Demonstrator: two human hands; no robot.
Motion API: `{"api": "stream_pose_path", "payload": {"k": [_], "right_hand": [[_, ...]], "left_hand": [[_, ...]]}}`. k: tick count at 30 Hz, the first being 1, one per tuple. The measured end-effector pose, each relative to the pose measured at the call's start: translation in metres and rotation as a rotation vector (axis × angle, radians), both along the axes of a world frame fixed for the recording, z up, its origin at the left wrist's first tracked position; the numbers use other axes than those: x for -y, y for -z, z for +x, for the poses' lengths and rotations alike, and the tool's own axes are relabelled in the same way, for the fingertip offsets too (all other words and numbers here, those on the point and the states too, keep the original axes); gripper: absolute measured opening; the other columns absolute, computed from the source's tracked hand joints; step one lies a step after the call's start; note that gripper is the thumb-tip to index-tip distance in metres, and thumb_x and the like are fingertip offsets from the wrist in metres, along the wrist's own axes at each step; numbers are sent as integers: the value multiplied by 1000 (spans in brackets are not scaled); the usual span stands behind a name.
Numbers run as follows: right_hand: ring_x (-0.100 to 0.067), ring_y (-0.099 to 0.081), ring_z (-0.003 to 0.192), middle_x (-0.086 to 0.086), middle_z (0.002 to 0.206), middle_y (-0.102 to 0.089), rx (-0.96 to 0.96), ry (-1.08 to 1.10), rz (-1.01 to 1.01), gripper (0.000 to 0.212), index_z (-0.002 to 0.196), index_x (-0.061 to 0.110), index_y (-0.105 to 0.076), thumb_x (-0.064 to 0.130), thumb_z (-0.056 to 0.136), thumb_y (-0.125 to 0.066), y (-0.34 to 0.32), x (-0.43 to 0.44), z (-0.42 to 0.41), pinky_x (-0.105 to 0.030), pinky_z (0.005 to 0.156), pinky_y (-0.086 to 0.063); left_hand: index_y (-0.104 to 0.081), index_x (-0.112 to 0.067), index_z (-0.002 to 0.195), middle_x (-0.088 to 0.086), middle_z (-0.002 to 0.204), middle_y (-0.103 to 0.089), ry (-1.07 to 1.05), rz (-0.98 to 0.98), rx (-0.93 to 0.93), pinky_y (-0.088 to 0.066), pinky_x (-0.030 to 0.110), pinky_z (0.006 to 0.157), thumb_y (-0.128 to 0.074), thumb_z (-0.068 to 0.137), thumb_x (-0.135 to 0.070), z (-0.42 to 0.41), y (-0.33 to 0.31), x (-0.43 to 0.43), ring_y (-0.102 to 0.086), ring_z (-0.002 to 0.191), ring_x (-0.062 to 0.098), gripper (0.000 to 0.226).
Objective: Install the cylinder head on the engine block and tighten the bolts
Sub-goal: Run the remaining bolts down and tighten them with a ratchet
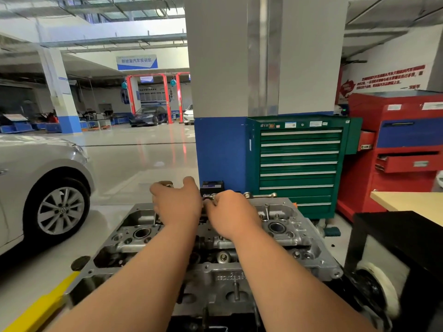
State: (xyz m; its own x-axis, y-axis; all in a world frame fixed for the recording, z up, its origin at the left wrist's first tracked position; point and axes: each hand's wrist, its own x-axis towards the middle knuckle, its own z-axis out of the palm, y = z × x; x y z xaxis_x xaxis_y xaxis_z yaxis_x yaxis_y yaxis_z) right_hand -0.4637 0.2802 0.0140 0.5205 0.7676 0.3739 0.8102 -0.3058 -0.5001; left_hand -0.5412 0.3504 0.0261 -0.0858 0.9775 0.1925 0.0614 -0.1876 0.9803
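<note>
Head camera. Start each bolt square with your fingers, then tighten evenly, working from the centre outward. The head appears seated, below both forearms. Your left hand reaches to its far edge, grip curled on a metal piece. Your right hand is just beside it, knuckles up, and its grip cannot be told. A wrench lies beyond the right grip.

A glossy pale floor reflects the light. Ahead stands a grey pillar with a blue base. Beside it is a green tool cabinet, then a red cabinet — and a silver car at the left.
</note>
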Motion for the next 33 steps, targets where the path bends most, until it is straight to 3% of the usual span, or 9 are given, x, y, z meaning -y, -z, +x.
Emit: {"api": "stream_pose_path", "payload": {"k": [3, 6, 9, 12, 15, 20, 24, 27, 33], "right_hand": [[-19, -45, 51, 1, 56, -50, -11, -21, 11, 45, 56, 17, -45, 42, 94, -43, 3, 2, -1, -25, 46, -31], [-18, -44, 50, 1, 54, -48, -9, -29, 13, 44, 56, 18, -44, 41, 93, -43, 3, 2, 1, -26, 45, -29], [-17, -46, 51, 1, 57, -51, 5, -14, 3, 44, 58, 17, -45, 42, 94, -42, 2, 0, 3, -25, 45, -29], [-18, -47, 52, 1, 58, -52, 19, 0, -5, 45, 58, 17, -46, 43, 94, -43, 1, -1, 2, -24, 46, -29], [-19, -45, 52, 1, 56, -49, 2, -24, 11, 44, 57, 17, -43, 42, 94, -43, 3, 0, 1, -25, 46, -29], [-18, -43, 51, 2, 56, -48, -20, -28, 16, 42, 57, 18, -43, 41, 93, -42, 2, 1, 2, -24, 47, -29], [-18, -43, 51, 2, 56, -48, -18, -19, 13, 43, 56, 19, -42, 41, 93, -43, 0, 2, 0, -25, 46, -29], [-21, -46, 55, 2, 59, -50, -8, -23, 17, 44, 56, 19, -43, 42, 94, -44, 0, 3, -1, -24, 47, -28], [-20, -44, 52, 2, 57, -49, -16, -46, 25, 43, 56, 18, -43, 40, 92, -43, 1, 4, 1, -25, 47, -30]], "left_hand": [[-43, -9, 60, 12, 53, -48, 299, -85, -122, -30, 30, 50, -51, 84, -21, -21, -11, -30, -41, 48, 26, 28], [-26, -19, 57, 0, 44, -22, 662, -291, -43, -18, 31, 51, -43, 86, -17, -37, -22, -47, -19, 39, 15, 34], [-43, -10, 63, 5, 52, -42, 309, -99, -124, -26, 31, 52, -50, 87, -21, -21, -14, -34, -37, 48, 23, 27], [-48, -11, 90, 2, 74, -52, 8, 0, 132, -30, 28, 53, -56, 88, -24, 1, -8, -7, -48, 62, 18, 16], [-49, -10, 68, 5, 60, -51, 90, 19, -27, -31, 29, 52, -55, 85, -25, -7, -10, -18, -44, 54, 27, 24], [-29, -23, 51, -3, 46, -18, 735, -335, 10, -17, 32, 52, -46, 84, -24, -39, -26, -53, -17, 40, 15, 37], [-39, -15, 63, 2, 55, -37, 257, -113, -71, -27, 33, 51, -47, 89, -29, -18, -16, -28, -36, 52, 24, 30], [-47, -13, 88, 3, 78, -52, -50, -16, 147, -38, 35, 64, -53, 87, -28, 6, -5, -2, -50, 68, 24, 16], [-45, -13, 54, 6, 49, -41, 343, -53, -147, -28, 27, 47, -50, 85, -18, -22, -12, -37, -33, 45, 22, 31]]}}
